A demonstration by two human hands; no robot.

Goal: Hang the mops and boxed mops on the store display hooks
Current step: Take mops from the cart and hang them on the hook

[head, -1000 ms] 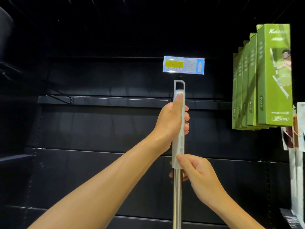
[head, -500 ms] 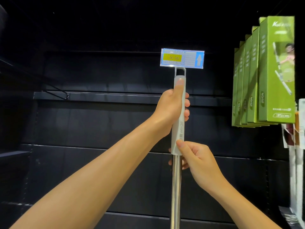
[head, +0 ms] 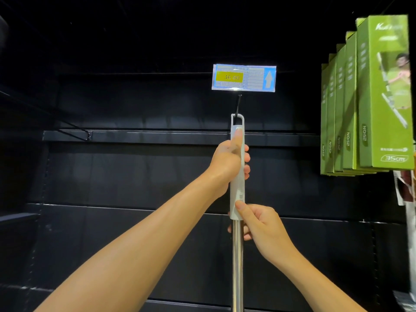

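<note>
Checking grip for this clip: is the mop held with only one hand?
No, the left hand grips the mop on its grey handle and the right hand pinches it lower down.

I see a black display wall with horizontal shelf rails crossing it, dim and mostly unlit. A bright blue-and-yellow price tag catches light near the centre.

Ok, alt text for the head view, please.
Both hands grip an upright mop handle, its top loop at a black display hook under a price tag: left hand high, right hand lower. Green boxed mops hang right.
</note>
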